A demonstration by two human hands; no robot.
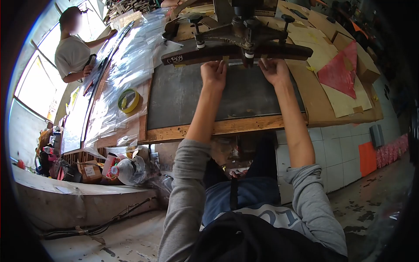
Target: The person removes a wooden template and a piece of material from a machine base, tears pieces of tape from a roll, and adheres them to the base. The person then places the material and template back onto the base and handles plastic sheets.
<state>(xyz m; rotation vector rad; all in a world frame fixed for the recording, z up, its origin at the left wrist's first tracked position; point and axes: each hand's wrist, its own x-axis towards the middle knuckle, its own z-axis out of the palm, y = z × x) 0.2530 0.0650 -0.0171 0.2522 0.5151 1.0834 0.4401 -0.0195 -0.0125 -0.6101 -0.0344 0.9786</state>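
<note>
My left hand (214,75) reaches up to the lower edge of a dark curved bar (192,56), its fingers curled in. My right hand (274,71) is at the same edge further right, its fingers bent and pinched. Whatever lies between the fingers is too small or hidden to name. The bar hangs from a black metal machine head (246,32) with several adjusting knobs. Beneath both hands lies a dark grey flat board (183,98), with a pale line across it between the hands.
A wooden rail (227,126) edges the board. Clear plastic sheeting (131,65) and a yellow tape roll (129,101) lie to the left. Brown cardboard (305,94) and a red triangular piece (342,72) lie to the right. Another person (74,54) stands at the far left.
</note>
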